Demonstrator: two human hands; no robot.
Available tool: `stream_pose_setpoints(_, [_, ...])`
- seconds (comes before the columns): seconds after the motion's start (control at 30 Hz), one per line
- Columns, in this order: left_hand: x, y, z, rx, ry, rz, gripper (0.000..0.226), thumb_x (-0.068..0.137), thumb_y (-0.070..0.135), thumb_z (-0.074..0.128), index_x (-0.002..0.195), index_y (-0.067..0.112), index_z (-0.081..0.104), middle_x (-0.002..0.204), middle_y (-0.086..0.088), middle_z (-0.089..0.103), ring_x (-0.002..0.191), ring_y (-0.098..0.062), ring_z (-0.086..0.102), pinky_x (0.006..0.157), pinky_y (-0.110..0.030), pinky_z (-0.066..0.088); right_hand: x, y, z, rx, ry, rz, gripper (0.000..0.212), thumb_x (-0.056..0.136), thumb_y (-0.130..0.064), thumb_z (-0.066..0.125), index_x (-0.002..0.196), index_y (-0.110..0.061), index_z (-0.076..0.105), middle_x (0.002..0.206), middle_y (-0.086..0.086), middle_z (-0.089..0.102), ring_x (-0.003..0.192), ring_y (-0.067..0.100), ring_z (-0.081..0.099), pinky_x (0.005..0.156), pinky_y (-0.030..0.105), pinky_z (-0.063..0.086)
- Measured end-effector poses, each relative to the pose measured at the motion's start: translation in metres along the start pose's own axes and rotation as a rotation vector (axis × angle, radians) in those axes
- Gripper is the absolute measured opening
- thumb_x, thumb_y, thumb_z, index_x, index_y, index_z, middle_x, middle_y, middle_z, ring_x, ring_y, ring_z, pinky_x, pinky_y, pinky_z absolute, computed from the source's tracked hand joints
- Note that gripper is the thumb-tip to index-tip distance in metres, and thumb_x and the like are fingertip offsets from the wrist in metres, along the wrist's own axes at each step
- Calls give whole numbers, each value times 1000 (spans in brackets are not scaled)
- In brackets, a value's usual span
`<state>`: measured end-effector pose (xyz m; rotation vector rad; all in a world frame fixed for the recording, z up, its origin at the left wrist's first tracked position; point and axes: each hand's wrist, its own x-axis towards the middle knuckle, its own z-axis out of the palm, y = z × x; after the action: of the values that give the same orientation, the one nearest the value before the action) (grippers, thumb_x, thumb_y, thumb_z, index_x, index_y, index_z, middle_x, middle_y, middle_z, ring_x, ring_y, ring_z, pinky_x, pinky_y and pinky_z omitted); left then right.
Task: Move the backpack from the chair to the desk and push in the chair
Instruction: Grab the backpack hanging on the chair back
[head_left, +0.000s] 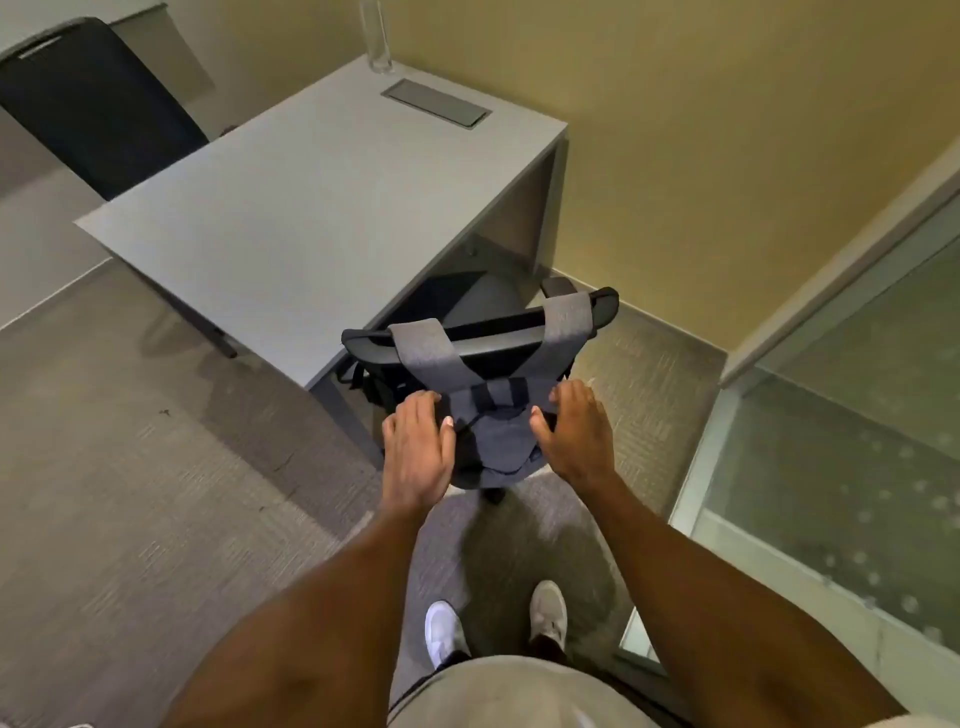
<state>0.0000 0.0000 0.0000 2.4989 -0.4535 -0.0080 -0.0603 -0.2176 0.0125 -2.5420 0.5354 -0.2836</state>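
A grey backpack (493, 431) hangs behind the backrest of a black office chair (483, 345), its two grey straps looped over the top of the backrest. The chair's seat sits partly under the grey desk (291, 228). My left hand (415, 447) rests against the backpack's left side, fingers spread. On the right side of the pack my right hand (576, 426) lies with fingers apart and the thumb pressed on the fabric. Neither hand has closed around the pack.
A tall clear glass vase (378, 36) and a grey cable hatch (436, 102) are at the desk's far end. A second dark chair (93, 104) stands at the far left. A frosted glass partition (852, 467) runs along the right. My feet are on the carpet below.
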Motion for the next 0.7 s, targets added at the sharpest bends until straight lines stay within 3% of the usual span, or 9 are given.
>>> stream_pose_setpoints(0.23, [18, -23, 16, -58, -170, -173, 62, 103, 49, 57, 153, 17, 38, 153, -11, 51, 139, -29, 52, 119, -54, 47, 28, 25, 6, 16, -178, 149, 56, 96, -41, 72, 134, -3, 56, 131, 19, 59, 121, 38, 58, 103, 49, 49])
stream_pose_setpoints(0.4, [33, -34, 24, -122, -268, -193, 71, 95, 44, 71, 151, 19, 37, 150, -13, 54, 133, -34, 59, 111, -53, 53, 54, 37, 10, 41, -323, 149, 77, 88, -45, 82, 144, 0, 53, 143, 22, 60, 131, 42, 55, 108, 53, 48])
stream_pose_setpoints(0.6, [42, -48, 37, -313, -352, -270, 72, 90, 34, 81, 149, 19, 42, 147, -12, 60, 134, -31, 61, 110, -54, 54, 69, 50, 16, 163, -459, 142, 79, 83, -33, 89, 147, -5, 53, 148, 17, 58, 135, 37, 56, 111, 52, 50])
stream_pose_setpoints(0.7, [52, -50, 42, -416, -386, -341, 78, 84, 26, 90, 147, 10, 47, 146, -16, 61, 135, -34, 61, 113, -54, 52, 73, 55, 20, 193, -472, 140, 80, 83, -27, 90, 149, -3, 51, 149, 18, 58, 136, 37, 57, 112, 50, 48])
